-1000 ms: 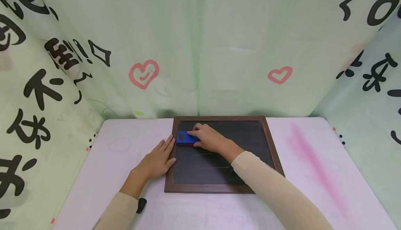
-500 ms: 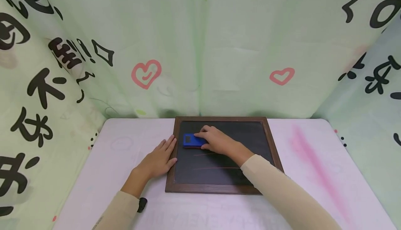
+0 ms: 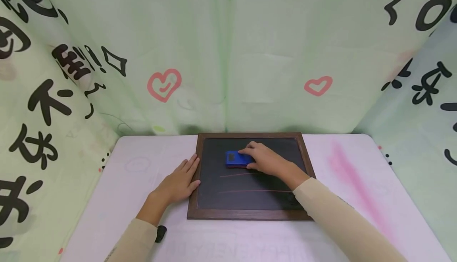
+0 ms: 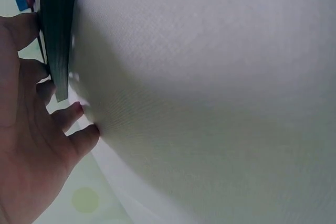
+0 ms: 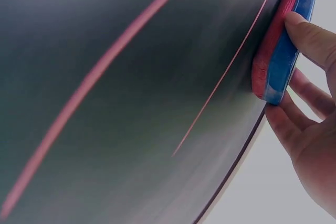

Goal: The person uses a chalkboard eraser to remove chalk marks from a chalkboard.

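Observation:
A small blackboard [image 3: 221, 202] in a brown wooden frame lies on the table. My right hand [image 3: 267, 159] grips a blue eraser [image 3: 233, 158] on the upper part of the board. In the right wrist view the eraser [image 5: 283, 51] shows a red felt side against the black surface, with the thumb and fingers on its blue body. Two pink chalk lines [image 5: 97, 72] cross the board below it. My left hand [image 3: 178, 183] rests with straight fingers at the frame's left edge; in the left wrist view its fingers touch the frame [image 4: 56, 35] and the table.
The table [image 3: 107, 210] has a pale cloth with a pink smear on the right. A light green curtain [image 3: 264, 55] with hearts and black writing hangs behind and along both sides. Something black [image 3: 161, 234] sits at the left cuff.
My right hand has slid the eraser to the right, from the frame's left edge toward the middle of the board. The left hand has stayed at the frame.

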`<state>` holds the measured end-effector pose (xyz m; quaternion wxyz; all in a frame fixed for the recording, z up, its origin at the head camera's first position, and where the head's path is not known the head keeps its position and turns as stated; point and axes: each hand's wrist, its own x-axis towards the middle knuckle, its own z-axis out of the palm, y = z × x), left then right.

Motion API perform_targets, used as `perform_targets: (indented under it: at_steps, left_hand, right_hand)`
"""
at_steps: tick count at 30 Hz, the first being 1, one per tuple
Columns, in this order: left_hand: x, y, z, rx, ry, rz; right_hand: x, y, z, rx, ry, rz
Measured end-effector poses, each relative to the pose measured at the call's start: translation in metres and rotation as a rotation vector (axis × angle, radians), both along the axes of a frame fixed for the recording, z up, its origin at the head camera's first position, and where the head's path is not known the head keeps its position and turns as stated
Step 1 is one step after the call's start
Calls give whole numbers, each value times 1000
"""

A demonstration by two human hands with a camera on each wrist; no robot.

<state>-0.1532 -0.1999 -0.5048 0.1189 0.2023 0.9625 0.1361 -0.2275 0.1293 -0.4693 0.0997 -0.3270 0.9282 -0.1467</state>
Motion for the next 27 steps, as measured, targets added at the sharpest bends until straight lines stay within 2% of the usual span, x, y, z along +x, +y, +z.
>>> perform_targets:
  at_steps: [10, 20, 27]
  left_hand:
    - [0, 0, -1, -6, 7, 0]
    - [1, 0, 3, -8, 7, 3]
    - [0, 0, 1, -9, 7, -5]
  right_hand:
    - [3, 48, -1, 13, 0, -102]
    - [12, 90, -1, -2, 46, -157]
    - [18, 112, 2, -24, -6, -218]
